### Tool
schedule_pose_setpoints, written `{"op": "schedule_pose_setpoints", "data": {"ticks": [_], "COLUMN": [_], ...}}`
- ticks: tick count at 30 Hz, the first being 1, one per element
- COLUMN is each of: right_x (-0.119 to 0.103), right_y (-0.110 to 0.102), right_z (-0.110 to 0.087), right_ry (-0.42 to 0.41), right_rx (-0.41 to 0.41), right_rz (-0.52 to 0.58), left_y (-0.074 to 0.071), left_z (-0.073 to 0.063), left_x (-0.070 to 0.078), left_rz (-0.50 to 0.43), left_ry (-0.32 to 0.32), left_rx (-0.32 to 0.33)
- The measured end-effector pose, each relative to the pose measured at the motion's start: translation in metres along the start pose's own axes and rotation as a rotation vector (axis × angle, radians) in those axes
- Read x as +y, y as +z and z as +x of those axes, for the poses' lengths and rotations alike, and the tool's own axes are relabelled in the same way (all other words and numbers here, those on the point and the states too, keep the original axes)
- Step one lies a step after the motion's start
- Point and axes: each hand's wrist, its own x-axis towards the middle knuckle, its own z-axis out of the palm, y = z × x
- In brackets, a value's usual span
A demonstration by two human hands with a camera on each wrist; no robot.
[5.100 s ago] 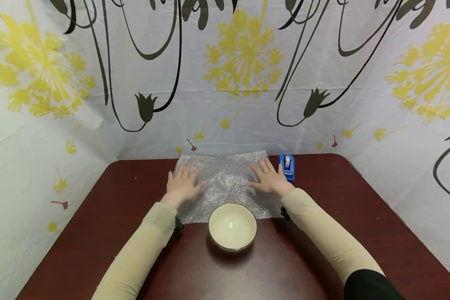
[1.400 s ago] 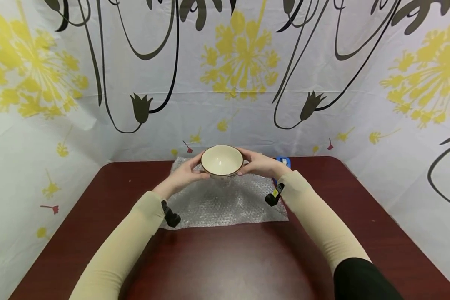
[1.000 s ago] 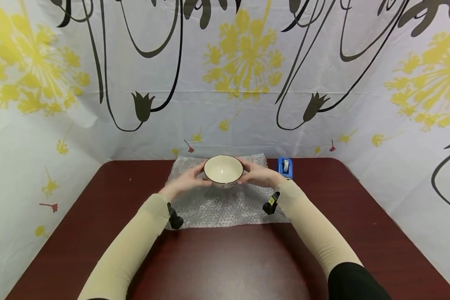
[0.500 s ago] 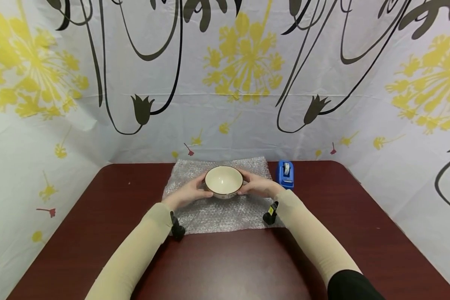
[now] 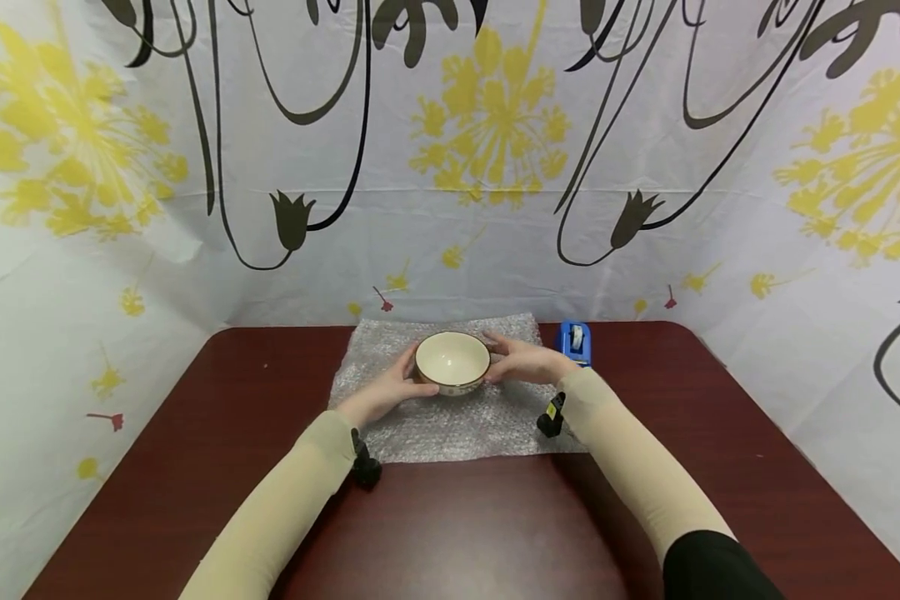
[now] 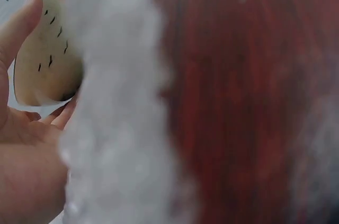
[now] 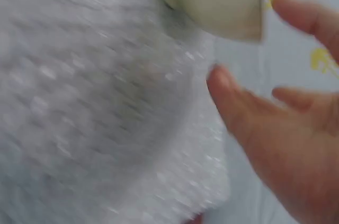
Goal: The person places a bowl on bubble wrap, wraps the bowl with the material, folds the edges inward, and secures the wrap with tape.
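Note:
A cream bowl (image 5: 452,357) with a dark rim sits upright on a sheet of bubble wrap (image 5: 450,429). Its outside, seen in the left wrist view, has small dark marks on the bowl wall (image 6: 53,49). My left hand (image 5: 386,392) holds the bowl's left side, thumb at the front and fingers behind. Beside the right side is my right hand (image 5: 527,362), thumb and fingers spread. The right wrist view shows a gap between that hand (image 7: 296,128) and the bowl (image 7: 222,1).
A blue tape dispenser (image 5: 574,342) stands just behind my right hand, by the wrap's right edge. The dark red table (image 5: 465,525) stretches toward me. A patterned white sheet (image 5: 345,275) hangs behind the table and along both sides.
Both hands first lay flat on the bubble wrap, the bowl in front of it. They then carried the bowl over and lowered it onto the wrap. Now my right hand has let go.

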Motion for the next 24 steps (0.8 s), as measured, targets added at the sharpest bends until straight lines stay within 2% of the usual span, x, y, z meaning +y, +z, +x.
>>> {"op": "schedule_pose_setpoints", "data": {"ticks": [2, 5, 9, 11, 17, 24], "right_x": [-0.008, -0.018, -0.018, -0.013, 0.0, 0.004], "right_y": [-0.01, -0.023, -0.03, -0.031, -0.037, -0.043], "right_z": [-0.002, -0.003, -0.001, 0.001, 0.008, 0.015], "right_ry": [0.02, 0.057, 0.131, 0.173, 0.286, 0.286], "right_rx": [0.095, 0.284, 0.464, 0.494, 0.508, 0.515], "right_rz": [-0.068, -0.148, -0.184, -0.169, -0.113, -0.12], "left_y": [0.002, 0.003, 0.004, 0.005, 0.008, 0.006], "left_z": [0.001, 0.001, 0.002, 0.003, 0.002, -0.001], "left_x": [0.0, -0.002, -0.006, -0.007, -0.007, -0.004], "left_rz": [-0.017, -0.027, -0.037, -0.042, -0.043, -0.045], "left_ry": [-0.013, -0.016, -0.018, -0.015, -0.01, -0.012], "left_rx": [0.01, 0.026, 0.04, 0.044, 0.036, 0.037]}}
